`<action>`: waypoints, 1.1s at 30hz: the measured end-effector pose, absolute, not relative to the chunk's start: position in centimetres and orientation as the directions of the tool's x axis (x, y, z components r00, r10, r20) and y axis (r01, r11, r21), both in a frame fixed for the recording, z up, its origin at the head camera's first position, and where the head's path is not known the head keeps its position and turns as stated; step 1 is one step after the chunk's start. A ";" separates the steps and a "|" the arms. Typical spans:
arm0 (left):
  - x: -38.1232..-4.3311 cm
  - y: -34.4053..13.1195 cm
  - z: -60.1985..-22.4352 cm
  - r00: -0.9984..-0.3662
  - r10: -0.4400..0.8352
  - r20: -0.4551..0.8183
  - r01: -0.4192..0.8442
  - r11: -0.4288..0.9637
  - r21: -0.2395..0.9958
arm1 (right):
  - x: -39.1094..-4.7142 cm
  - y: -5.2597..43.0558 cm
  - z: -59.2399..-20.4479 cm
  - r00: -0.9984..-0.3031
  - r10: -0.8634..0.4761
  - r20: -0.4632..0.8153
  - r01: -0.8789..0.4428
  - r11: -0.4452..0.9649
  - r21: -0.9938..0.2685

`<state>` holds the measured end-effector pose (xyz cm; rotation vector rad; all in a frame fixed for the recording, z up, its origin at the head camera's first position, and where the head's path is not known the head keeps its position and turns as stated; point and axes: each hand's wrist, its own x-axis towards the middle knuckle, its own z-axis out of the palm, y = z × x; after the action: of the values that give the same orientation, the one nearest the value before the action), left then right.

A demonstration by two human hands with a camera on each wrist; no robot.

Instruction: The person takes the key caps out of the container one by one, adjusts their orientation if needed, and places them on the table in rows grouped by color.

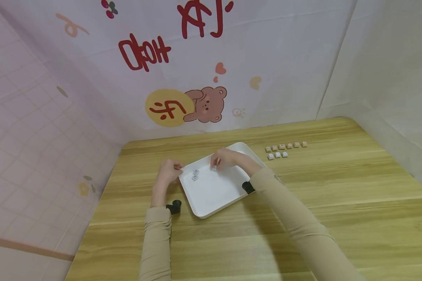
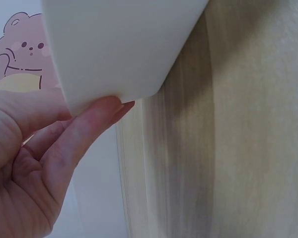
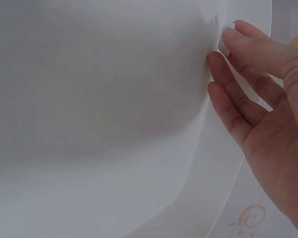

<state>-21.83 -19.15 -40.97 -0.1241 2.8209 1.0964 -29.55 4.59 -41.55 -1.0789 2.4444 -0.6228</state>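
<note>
White, shallow rectangular plastic tray lies on the wooden tabletop. Left hand pinches its corner. Right hand pinches a small grey square keycap inside, near two more keycaps.

Light wood-grain table against pale walls, bear-cartoon backdrop behind, pink tiled sheet at left.
</note>
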 end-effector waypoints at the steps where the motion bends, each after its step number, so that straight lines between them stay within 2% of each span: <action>1: -21.8 -19.1 -41.0 -0.990 -0.036 -0.135 -0.118 0.734 0.669 | -29.6 4.7 -41.5 -0.629 -0.759 -0.169 -0.579 0.602 -0.549; 9: -21.8 -19.1 -41.0 -0.992 -0.036 -0.117 -0.105 0.747 0.656 | -30.2 6.5 -40.8 -0.663 -0.738 -0.124 -0.520 0.573 -0.634; 18: -21.9 -19.1 -41.1 -0.994 -0.033 -0.104 -0.093 0.757 0.647 | -30.4 10.0 -39.9 -0.695 -0.715 -0.077 -0.374 0.450 -0.811; 33: -22.0 -19.2 -41.3 -0.991 -0.036 -0.125 -0.111 0.740 0.664 | -30.1 18.0 -41.1 -0.794 -0.608 0.028 -0.353 0.423 -0.834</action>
<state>-22.01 -19.20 -41.31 -0.1204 2.8325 1.0904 -30.12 18.00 -41.05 -0.8342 2.4025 -1.3074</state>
